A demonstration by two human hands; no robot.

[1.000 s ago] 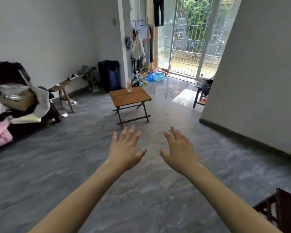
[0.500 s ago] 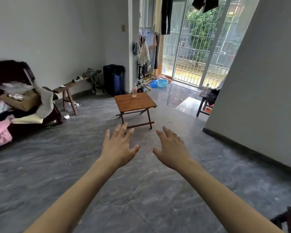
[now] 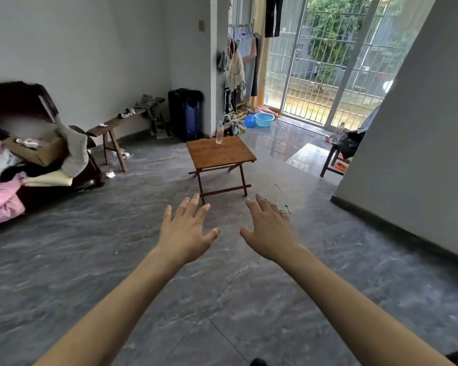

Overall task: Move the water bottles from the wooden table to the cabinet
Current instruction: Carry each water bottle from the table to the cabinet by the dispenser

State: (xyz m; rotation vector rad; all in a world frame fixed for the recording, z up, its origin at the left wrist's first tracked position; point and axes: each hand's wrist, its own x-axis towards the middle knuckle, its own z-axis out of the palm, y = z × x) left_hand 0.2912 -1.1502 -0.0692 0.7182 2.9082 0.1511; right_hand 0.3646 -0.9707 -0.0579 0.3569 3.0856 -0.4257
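The left hand (image 3: 183,233) is held out empty, fingers (image 3: 193,204) spread. One clear water bottle (image 3: 219,132) stands upright at the wooden worktop's (image 3: 220,154) far edge, well beyond reach. The right hand (image 3: 269,231), equally splayed, holds nothing. No cabinet shows; carrying looks unfinished.

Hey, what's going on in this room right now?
A person holds both arms out in front, the left hand and right hand open and empty above the grey floor. Ahead stands a small wooden table with one water bottle upright near its far edge, untouched. Another bottle sits on a dark stand by the right wall. Neither hand is near a bottle, so the carrying has not started for this one.
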